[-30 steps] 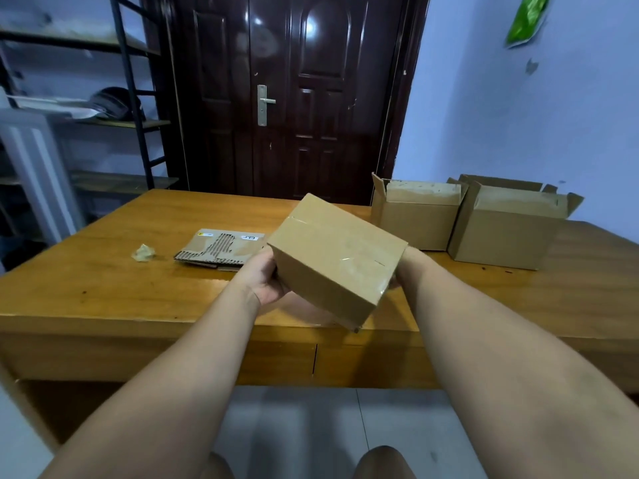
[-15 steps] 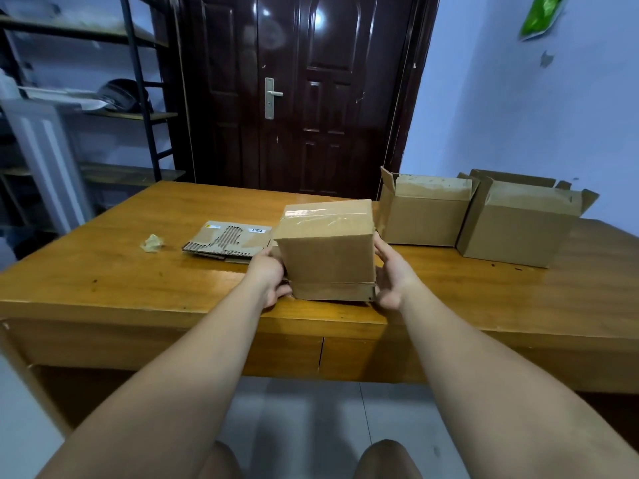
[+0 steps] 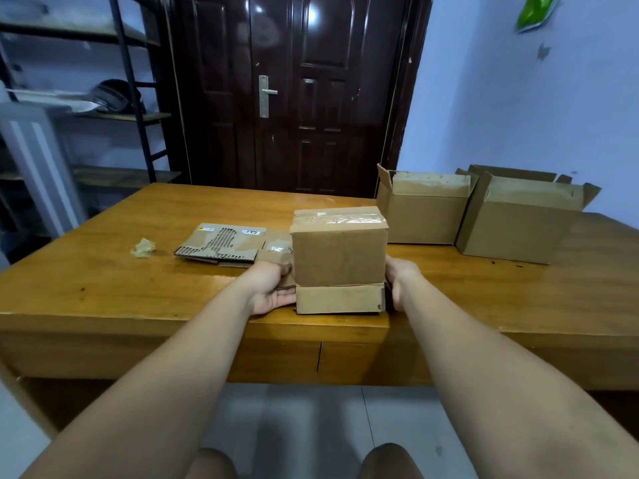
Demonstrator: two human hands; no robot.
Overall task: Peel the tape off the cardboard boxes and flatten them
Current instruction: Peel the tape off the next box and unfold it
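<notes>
Head view: 1 camera looks down over 2 bare arms at a wooden surface [image 3: 103, 281].
Small box: the small box [image 3: 339, 257] sits on the surface near the front edge, in the middle, between the 2 hands.
Tape: shiny clear tape [image 3: 340, 217] runs across the top of the small box and is stuck on.
Bottom flap: a bottom flap [image 3: 340, 299] shows as a strip along the low front of the small box.
Left hand: the left hand [image 3: 273, 288] touches the low left side of the small box. Its fingers look straight and are not wrapped around anything.
Right hand: the right hand [image 3: 397, 281] is against the low right side of the small box. Its fingers are hidden, so I cannot tell if it grips.
Flat cardboard: the flat cardboard [image 3: 224, 245] lies on the surface, just to the left of the small box and behind the left hand.
Tape ball: a crumpled tape ball [image 3: 143, 247] lies near the flat cardboard, on its left.
Open boxes: an open box [image 3: 423, 216] stands at the back right with its flaps up. The other open box [image 3: 515, 229] stands just beside it, closer to the wall.
Behind: a dark door [image 3: 294, 98] is shut, and a shelf rack [image 3: 131, 98] stands to its left.
</notes>
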